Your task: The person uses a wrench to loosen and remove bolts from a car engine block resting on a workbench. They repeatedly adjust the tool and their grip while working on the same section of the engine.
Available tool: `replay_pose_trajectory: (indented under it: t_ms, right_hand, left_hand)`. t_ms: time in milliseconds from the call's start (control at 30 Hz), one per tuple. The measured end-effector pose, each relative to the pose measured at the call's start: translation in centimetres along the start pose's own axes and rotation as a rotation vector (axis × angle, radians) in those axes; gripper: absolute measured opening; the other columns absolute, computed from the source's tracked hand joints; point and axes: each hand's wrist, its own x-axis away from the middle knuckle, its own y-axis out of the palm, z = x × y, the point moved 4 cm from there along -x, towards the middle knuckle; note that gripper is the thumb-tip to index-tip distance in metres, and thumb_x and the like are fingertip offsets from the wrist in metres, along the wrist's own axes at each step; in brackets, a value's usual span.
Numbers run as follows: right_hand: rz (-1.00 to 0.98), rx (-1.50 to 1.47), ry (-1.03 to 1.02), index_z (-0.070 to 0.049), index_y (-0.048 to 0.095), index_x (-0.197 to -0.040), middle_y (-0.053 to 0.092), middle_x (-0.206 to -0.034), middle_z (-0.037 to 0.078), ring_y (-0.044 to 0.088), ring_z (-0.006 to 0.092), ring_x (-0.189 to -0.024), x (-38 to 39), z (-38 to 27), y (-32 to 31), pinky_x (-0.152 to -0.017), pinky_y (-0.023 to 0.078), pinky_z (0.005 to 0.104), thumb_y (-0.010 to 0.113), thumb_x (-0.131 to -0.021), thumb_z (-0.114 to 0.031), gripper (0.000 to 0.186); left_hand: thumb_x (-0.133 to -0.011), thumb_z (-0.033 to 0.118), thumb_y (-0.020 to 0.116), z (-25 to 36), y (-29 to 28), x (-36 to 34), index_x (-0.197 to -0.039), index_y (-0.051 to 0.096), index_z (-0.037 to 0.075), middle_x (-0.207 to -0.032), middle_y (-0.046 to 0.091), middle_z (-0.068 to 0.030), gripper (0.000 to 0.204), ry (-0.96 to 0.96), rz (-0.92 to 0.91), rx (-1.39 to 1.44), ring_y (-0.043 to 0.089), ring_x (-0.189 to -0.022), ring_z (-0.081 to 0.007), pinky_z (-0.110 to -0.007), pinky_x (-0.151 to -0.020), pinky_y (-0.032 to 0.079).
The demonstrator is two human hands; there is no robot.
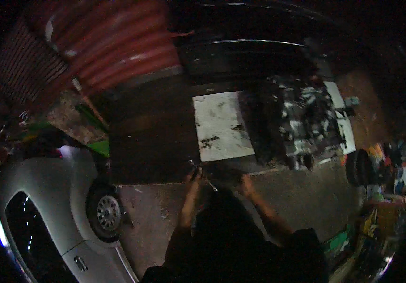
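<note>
The left hand is closed round a slim, shiny tool at the near edge of the worktop, just below the pale sheet. The right hand is at the same edge, a little apart from the left; its fingers sink into shadow, so I cannot tell whether they are spread, bunched or gripping something. Both forearms come up from below, one either side of the dark clothing, and holding the tool low and close in probably keeps it within easy reach of both hands. The sheet lies flat with dark smudges on it; it may be there to keep grime off the worktop or to make small pieces show up against the dark top. The heap of metal parts is to the right of the sheet, perhaps so that the space before the person is left for handling. As for the tool, it shows as a thin, bright streak slanting down to the right from the left hand, with another glint above the fingers; whether both belong to one piece is unclear, and blur hides its exact shape.
</note>
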Motion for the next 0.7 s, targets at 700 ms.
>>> replay_pose_trajectory:
  t_ms: [700]
  right_hand:
    - [0.253, -0.138, 0.529, 0.002, 0.063, -0.091, 0.063, -0.08, 0.013, 0.056, 0.0178, -0.076, 21.9, -7.1, -17.2, -0.069, 0.044, 0.0314, 0.057, -0.087, -0.023, 0.026]
  left_hand:
    - [-0.082, 0.022, 0.063, -8.8, 14.1, 11.2, -0.096, 0.061, 0.004, -0.087, 0.061, -0.0035, 0.023, 0.25, -0.501, -0.297, 0.055, -0.079, -0.0109, -0.026, -0.072, 0.043]
